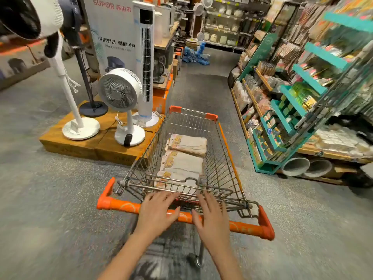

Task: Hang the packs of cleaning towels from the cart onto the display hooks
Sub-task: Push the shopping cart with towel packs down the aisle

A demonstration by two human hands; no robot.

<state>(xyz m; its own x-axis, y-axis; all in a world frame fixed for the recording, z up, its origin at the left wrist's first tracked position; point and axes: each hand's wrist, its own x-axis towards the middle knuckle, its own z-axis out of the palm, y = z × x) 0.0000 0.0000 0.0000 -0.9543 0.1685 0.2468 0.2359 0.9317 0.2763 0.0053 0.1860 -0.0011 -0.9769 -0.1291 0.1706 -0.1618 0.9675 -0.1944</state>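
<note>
Resting left hand (pixel 156 211), right hand (pixel 210 216) (open), cart handle (pixel 121 207)

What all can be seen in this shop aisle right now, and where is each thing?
cart: one, wire with orange handle and corners, centre aisle.
packs of cleaning towels: several, beige with orange labels, lying in the cart; exact count unclear.
pedestal fans: at least three, white and dark, on a wooden platform at left.
tower fan: one, white, behind the small fan.
teal rack: one, stocked with small goods, right of the cart.
blue heap: far down the aisle, too blurred to name.
left hand: fingers straight, over the handle.
right hand: fingers straight, over the handle.
</note>
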